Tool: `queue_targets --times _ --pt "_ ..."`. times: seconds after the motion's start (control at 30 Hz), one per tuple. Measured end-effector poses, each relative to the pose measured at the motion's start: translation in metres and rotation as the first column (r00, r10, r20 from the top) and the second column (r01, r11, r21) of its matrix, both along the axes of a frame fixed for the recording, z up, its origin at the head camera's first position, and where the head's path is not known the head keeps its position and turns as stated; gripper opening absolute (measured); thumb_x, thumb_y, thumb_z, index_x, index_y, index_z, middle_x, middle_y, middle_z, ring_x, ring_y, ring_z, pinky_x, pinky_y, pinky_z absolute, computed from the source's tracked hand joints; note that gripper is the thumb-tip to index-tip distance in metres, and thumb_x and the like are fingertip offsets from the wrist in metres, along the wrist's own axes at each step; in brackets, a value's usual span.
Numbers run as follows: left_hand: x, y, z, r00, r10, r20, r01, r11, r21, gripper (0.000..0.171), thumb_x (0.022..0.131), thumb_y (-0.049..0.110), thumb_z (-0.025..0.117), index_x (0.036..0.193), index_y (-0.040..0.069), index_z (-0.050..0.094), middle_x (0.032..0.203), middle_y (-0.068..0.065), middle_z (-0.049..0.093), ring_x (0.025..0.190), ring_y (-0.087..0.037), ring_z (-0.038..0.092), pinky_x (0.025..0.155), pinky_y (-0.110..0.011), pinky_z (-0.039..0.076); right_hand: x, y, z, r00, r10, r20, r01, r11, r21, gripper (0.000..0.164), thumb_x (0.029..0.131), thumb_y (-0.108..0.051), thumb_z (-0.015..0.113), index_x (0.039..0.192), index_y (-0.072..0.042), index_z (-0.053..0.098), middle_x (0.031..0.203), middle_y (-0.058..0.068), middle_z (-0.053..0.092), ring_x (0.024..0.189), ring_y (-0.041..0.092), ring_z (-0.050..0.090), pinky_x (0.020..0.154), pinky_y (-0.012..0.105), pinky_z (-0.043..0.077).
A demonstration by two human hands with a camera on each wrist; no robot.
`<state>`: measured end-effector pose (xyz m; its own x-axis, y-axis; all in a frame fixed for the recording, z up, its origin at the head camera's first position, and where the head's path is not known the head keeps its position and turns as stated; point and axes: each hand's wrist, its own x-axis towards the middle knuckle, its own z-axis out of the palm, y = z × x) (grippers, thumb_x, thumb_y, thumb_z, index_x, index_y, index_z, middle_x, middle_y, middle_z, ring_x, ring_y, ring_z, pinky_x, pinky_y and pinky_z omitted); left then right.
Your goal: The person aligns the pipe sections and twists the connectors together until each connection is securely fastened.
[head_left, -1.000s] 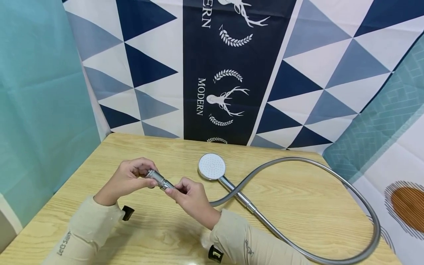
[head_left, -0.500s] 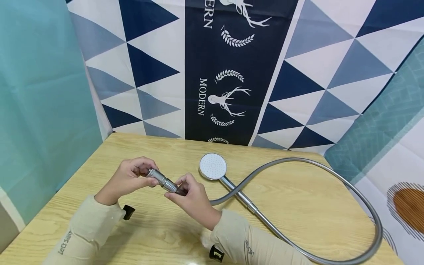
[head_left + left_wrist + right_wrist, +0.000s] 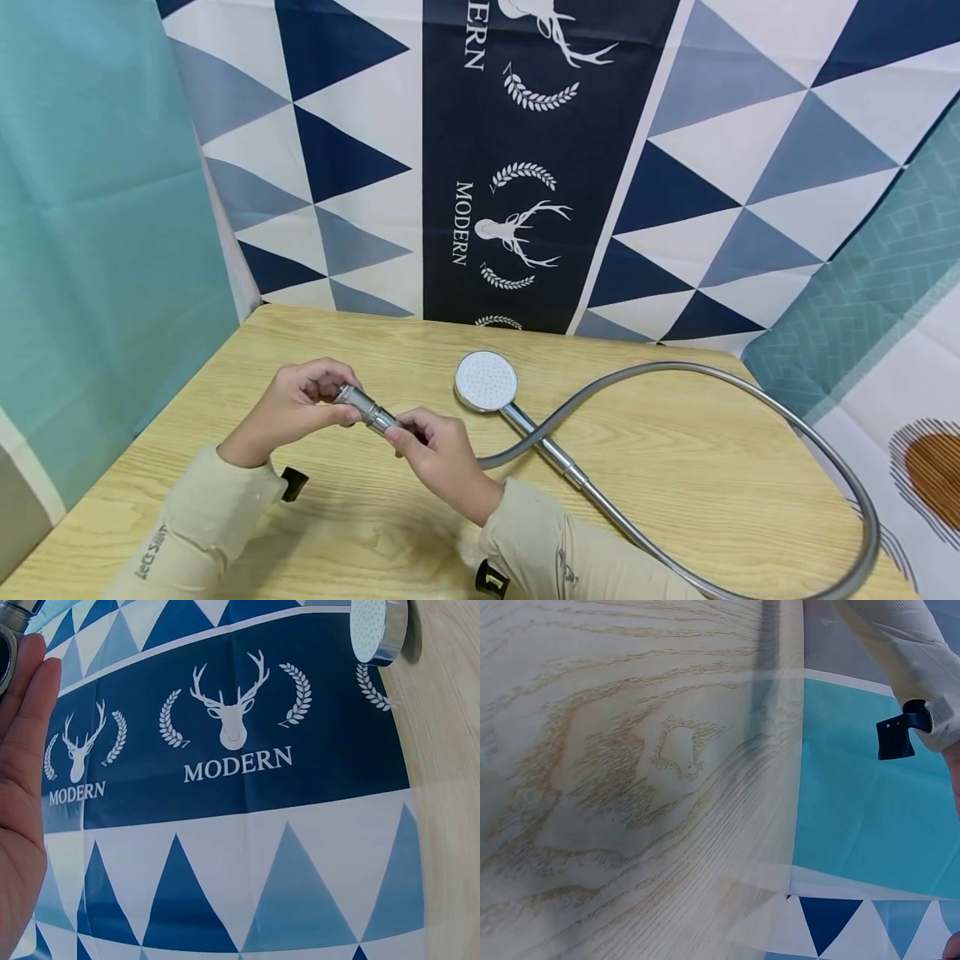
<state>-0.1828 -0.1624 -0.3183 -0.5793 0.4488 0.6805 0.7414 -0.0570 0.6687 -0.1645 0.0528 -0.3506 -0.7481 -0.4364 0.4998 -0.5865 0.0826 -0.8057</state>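
In the head view my left hand (image 3: 300, 407) pinches a short grey metal cylinder (image 3: 356, 400) between thumb and fingers, held above the table. My right hand (image 3: 442, 457) grips the silver connector nut (image 3: 385, 421) at the end of the shower hose (image 3: 667, 365). Cylinder and nut meet end to end; how far they are joined I cannot tell. To the right lies the hand shower (image 3: 486, 382), its white spray face up. The left wrist view catches only part of the left hand (image 3: 22, 780) and the metal piece's edge (image 3: 15, 611).
The hose loops over the right side of the wooden table (image 3: 675, 467) and crosses the shower handle (image 3: 555, 455). Patterned cloth (image 3: 352, 167) hangs behind the table, with a teal sheet (image 3: 112, 208) at the left. Black straps (image 3: 294, 483) sit at the cuffs.
My right thumb and fingers drew back along the connector half a second ago and now press on it again. The left hand keeps its hold. The camera view has shifted slightly.
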Motion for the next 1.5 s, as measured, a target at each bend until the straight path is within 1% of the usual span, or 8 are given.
queue_targets --times 0.27,0.7,0.8,0.97,1.07,1.17,1.3,1.5 --pt "-0.0007 -0.0009 -0.0003 1.0 -0.006 -0.009 0.006 1.0 -0.001 0.018 0.085 0.006 0.072 0.097 -0.003 0.061 0.084 0.009 0.067 0.068 -0.002 0.063 0.057 -0.019 0.051 -0.0016 0.0 0.0028 0.998 0.036 0.043 -0.038 0.998 0.055 0.016 0.096 -0.006 0.057 0.091 0.008 0.064 0.07 0.017 0.06 0.057 0.001 0.043 0.049 0.02 0.038" --pt "0.0001 -0.0018 0.0018 1.0 0.015 0.015 -0.015 0.999 -0.028 0.02 0.084 0.006 0.072 0.095 -0.006 0.06 0.082 0.009 0.067 0.067 -0.003 0.064 0.056 -0.021 0.052 -0.0015 -0.0009 0.0034 0.996 0.05 0.07 -0.054 0.996 0.064 0.016 0.096 -0.007 0.057 0.094 0.008 0.064 0.071 0.019 0.059 0.057 0.001 0.043 0.05 0.02 0.038" --pt "0.0016 -0.0021 0.0019 1.0 0.022 0.02 -0.022 0.999 -0.031 0.02 0.084 0.006 0.072 0.094 -0.006 0.059 0.082 0.009 0.067 0.067 -0.003 0.064 0.056 -0.021 0.052 -0.0005 -0.0005 0.0041 0.994 0.045 0.097 -0.052 0.996 0.077 0.017 0.096 -0.008 0.057 0.096 0.008 0.064 0.073 0.02 0.059 0.058 0.002 0.043 0.05 0.02 0.038" --pt "0.0023 -0.002 -0.0004 1.0 0.016 0.005 -0.016 1.0 -0.025 0.02 0.084 0.006 0.072 0.095 -0.006 0.059 0.083 0.009 0.067 0.068 -0.003 0.063 0.056 -0.021 0.052 0.0027 -0.0006 0.0058 0.982 -0.01 0.189 -0.007 0.996 0.089 0.023 0.091 -0.009 0.066 0.108 0.004 0.058 0.07 0.007 0.057 0.058 0.004 0.043 0.052 0.02 0.037" --pt "0.0024 -0.0019 -0.0005 1.0 0.011 -0.014 -0.011 1.0 -0.021 0.02 0.084 0.007 0.072 0.095 -0.005 0.059 0.083 0.01 0.067 0.068 -0.002 0.063 0.056 -0.02 0.051 0.0039 -0.0012 0.0067 0.978 -0.033 0.205 0.013 0.995 0.095 0.028 0.087 -0.008 0.071 0.108 0.002 0.054 0.069 0.002 0.056 0.057 0.004 0.044 0.053 0.02 0.038" --pt "0.0029 -0.0027 -0.0004 1.0 0.004 -0.024 -0.005 1.0 -0.016 0.02 0.085 0.007 0.072 0.095 -0.005 0.059 0.083 0.009 0.067 0.067 -0.002 0.062 0.056 -0.02 0.051 0.0041 -0.002 0.0063 0.981 -0.018 0.195 0.001 0.996 0.087 0.025 0.086 -0.004 0.071 0.104 0.002 0.056 0.074 0.006 0.062 0.06 0.004 0.048 0.055 0.019 0.04" --pt "0.004 -0.0049 -0.0008 1.0 0.014 -0.009 -0.014 1.0 -0.02 0.02 0.085 0.005 0.072 0.096 -0.005 0.059 0.083 0.009 0.067 0.067 -0.003 0.063 0.056 -0.021 0.052 0.0032 -0.0035 0.005 0.983 0.009 0.183 -0.019 0.998 0.053 0.019 0.086 -0.002 0.071 0.1 0.003 0.06 0.083 0.015 0.067 0.064 0.005 0.051 0.057 0.018 0.042" --pt "0.0063 -0.0088 -0.0015 0.999 0.029 -0.014 -0.029 0.999 -0.02 0.019 0.085 0.006 0.071 0.095 -0.005 0.059 0.082 0.009 0.067 0.067 -0.003 0.063 0.055 -0.021 0.052 0.0022 -0.0065 0.005 0.985 0.034 0.167 -0.039 0.999 0.023 0.016 0.087 -0.004 0.07 0.098 0.005 0.063 0.081 0.015 0.066 0.063 0.005 0.049 0.056 0.019 0.041"
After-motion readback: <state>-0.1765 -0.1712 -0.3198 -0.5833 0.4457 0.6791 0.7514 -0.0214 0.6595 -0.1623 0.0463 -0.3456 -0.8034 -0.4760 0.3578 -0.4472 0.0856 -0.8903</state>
